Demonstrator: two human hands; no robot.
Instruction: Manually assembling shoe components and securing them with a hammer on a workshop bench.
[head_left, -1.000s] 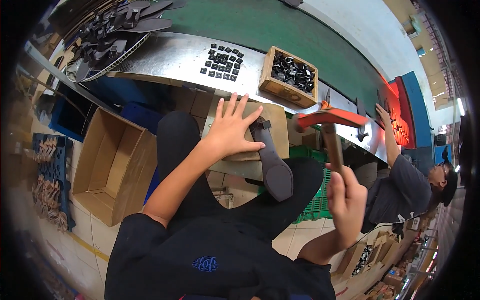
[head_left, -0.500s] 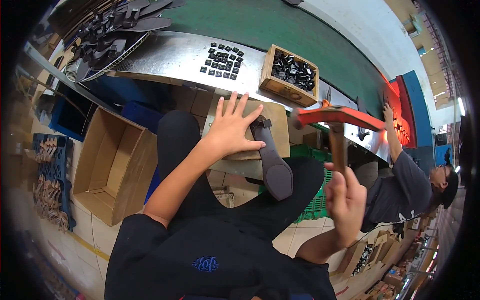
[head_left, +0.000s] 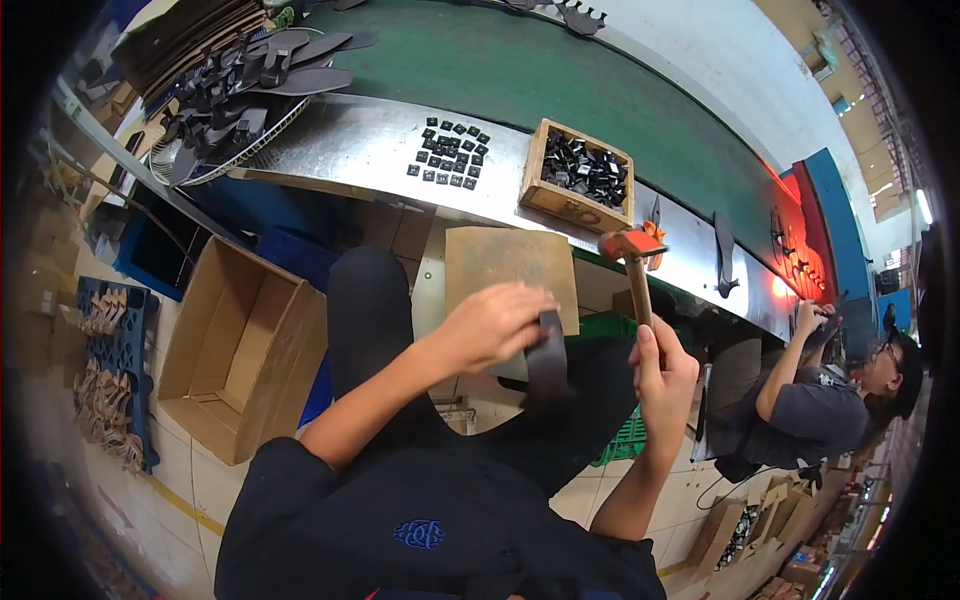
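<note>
My left hand [head_left: 497, 322] is closed around one end of a dark sandal sole [head_left: 547, 365], which is blurred by motion and tilted over my lap. A tan work board [head_left: 505, 252] lies just beyond that hand, its top showing. In my right hand [head_left: 665, 375] is a hammer [head_left: 640, 285] with a wooden handle and an orange-red head, held upright. The hammer's head is near the front edge of the metal counter, below orange-handled pliers [head_left: 656, 240].
On the metal counter [head_left: 335, 130] stand a wooden box [head_left: 575, 205] of black pieces and rows of small black squares [head_left: 450, 150]. A wire basket [head_left: 235, 155] holds dark sandals. A cardboard box [head_left: 235, 350] is at my left. A co-worker [head_left: 820, 400] sits at the right.
My left hand, spread flat on the board and sole before, has closed on the sole and lifted it toward me. The hammer has moved left and its head has turned.
</note>
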